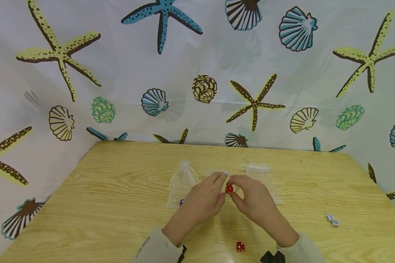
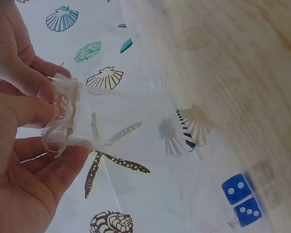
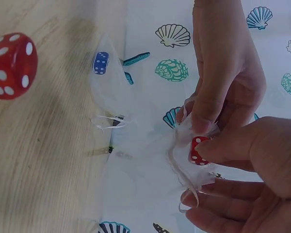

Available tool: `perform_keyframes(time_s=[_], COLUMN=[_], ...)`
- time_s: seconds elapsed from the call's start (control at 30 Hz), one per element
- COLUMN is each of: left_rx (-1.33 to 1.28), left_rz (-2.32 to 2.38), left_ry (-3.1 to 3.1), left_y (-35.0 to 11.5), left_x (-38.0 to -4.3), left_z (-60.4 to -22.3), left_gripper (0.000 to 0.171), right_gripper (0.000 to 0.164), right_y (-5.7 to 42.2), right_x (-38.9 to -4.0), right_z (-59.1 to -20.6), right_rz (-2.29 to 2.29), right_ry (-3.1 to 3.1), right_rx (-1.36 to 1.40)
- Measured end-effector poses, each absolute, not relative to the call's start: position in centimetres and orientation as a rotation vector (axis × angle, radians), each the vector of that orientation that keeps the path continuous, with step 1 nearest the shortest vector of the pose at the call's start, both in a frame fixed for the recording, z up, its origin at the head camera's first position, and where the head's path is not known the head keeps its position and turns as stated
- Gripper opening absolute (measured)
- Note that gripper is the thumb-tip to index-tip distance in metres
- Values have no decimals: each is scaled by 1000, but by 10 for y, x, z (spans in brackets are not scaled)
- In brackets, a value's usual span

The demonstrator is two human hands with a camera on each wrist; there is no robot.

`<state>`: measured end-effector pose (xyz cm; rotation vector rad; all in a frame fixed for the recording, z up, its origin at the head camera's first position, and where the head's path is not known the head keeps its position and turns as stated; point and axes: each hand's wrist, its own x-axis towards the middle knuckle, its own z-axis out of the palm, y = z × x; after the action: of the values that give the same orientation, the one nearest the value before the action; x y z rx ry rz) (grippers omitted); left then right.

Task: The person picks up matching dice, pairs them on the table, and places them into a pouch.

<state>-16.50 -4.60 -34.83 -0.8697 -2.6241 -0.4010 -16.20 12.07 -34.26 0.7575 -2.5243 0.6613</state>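
Item one: a red die point(image 1: 229, 189), translucent-looking cube with rounded corners and white pips, located between your two hands, at the mouth of a sheer bag point(image 3: 184, 138). Your right hand point(image 1: 258, 199) is the nearer, pinching the die between thumb and finger; your left hand point(image 1: 202, 199) grips the bag's edge just beside it. A cube has no long axis; the bag's length runs from your fingertips away from you.

Item two: that bag, gauzy and see-through, with a pale, ribbon-like drawstring point(image 3: 194, 196) looped near your fingers.

Item three, left of your left hand: a second gauze bag point(image 1: 176, 188), neck gathered, with blue dice point(image 2: 236, 189) inside, white-pipped.

Item four, beyond your right hand: a third sheer bag point(image 1: 266, 179), lying flat.

Item five, nearer you: a loose red cube point(image 1: 240, 246), glossy.

Item six, far right: two white dice point(image 1: 330, 218) with bluish marks, touching.

Support: wood-grained desk point(image 1: 102, 201). Backdrop: creased white cloth point(image 1: 184, 65), printed with shells and starfish.
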Motion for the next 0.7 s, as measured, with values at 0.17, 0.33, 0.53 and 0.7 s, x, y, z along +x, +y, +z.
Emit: perform_keyframes(time_s=[0.17,0.33,0.53,0.7], left_rx=[-868,-874,-882,-872], left_rz=[-415,-436,-416,-375], left_ry=[-2622,-2620,-2621,-2603], left_y=[-45,-44,-44,-44], left_x=[-165,-164,-165,-165], left_z=[-348,-348,-348,-349], left_gripper=[46,46,45,45], right_gripper=[20,18,21,23], right_y=[121,123,123,124], right_x=[-161,-161,-158,-158], right_z=[-343,-344,-336,-336], right_rz=[605,538,565,571], right_ry=[-2466,-2501,-2629,-2656], right_rx=[747,720,668,658])
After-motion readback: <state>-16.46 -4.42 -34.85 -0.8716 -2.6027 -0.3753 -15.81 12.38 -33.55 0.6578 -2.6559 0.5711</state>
